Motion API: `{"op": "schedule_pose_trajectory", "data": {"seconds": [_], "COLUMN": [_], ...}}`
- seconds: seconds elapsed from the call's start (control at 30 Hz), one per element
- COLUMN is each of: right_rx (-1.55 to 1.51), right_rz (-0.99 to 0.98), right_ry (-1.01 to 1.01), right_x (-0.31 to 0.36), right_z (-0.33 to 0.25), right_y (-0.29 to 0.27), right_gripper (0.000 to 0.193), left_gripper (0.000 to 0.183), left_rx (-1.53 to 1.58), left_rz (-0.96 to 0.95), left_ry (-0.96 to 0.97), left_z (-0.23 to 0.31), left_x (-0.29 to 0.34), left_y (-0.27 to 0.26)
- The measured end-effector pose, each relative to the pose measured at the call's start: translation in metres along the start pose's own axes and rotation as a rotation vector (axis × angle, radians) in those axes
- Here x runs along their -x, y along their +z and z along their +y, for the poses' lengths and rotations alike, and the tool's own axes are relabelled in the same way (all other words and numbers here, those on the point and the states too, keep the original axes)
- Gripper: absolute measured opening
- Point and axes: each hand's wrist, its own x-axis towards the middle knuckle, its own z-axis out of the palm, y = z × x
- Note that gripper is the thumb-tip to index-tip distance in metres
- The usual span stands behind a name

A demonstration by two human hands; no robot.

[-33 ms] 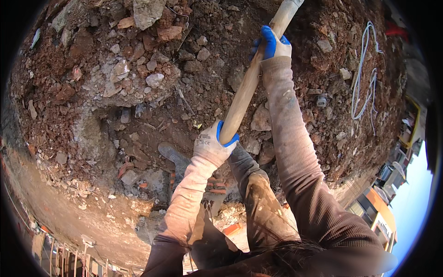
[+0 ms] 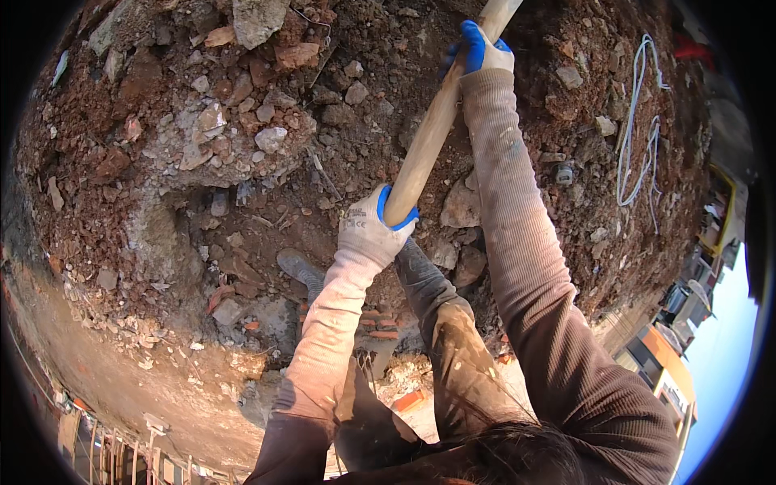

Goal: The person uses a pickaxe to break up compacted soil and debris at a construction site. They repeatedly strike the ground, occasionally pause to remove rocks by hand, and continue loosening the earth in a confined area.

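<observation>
Gloved left hand (image 2: 373,222) and right hand (image 2: 478,50) gripping wooden handle (image 2: 432,129), above rubble (image 2: 218,145), white cable (image 2: 638,121) nearby

The wooden handle (image 2: 436,121) runs off the top edge, so its head is out of view. Its lower end is buried inside the left hand's (image 2: 373,226) grip. The right hand (image 2: 478,50) covers a short stretch. The white cable (image 2: 634,121) blurs near the rim.
</observation>
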Motion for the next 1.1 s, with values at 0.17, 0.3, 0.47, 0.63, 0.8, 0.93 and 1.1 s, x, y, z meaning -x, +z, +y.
{"op": "schedule_pose_trajectory", "data": {"seconds": [0.17, 0.3, 0.47, 0.63, 0.8, 0.93, 1.1], "right_rx": [0.418, 1.012, 0.486, 0.248, -0.055, -0.066, -0.078], "right_rz": [0.104, -0.013, 0.167, 0.082, 0.008, -0.056, 0.042], "right_ry": [0.240, 0.459, 0.810, 0.767, 1.325, 1.256, 0.843], "right_x": [-0.050, 0.121, 0.255, 0.355, 0.436, 0.462, 0.334], "right_z": [0.085, 0.141, 0.280, 0.321, 0.344, 0.321, 0.222], "right_y": [0.057, 0.096, 0.041, 0.036, 0.070, 0.059, -0.011], "right_gripper": [0.043, 0.050, 0.042, 0.025, 0.025, 0.020, 0.016], "left_gripper": [0.041, 0.027, 0.034, 0.035, 0.028, 0.028, 0.036], "left_rx": [0.101, 0.687, 0.127, -0.079, -0.308, -0.437, -0.057], "left_rz": [0.080, 0.089, 0.007, -0.062, -0.022, -0.122, -0.202], "left_ry": [-0.122, -0.542, -0.401, -0.605, -0.692, -0.604, -0.477], "left_z": [-0.045, -0.109, -0.113, -0.123, -0.170, -0.179, -0.129], "left_x": [-0.002, 0.161, 0.293, 0.356, 0.425, 0.453, 0.336], "left_y": [-0.012, -0.033, -0.117, -0.132, -0.139, -0.117, -0.049]}}
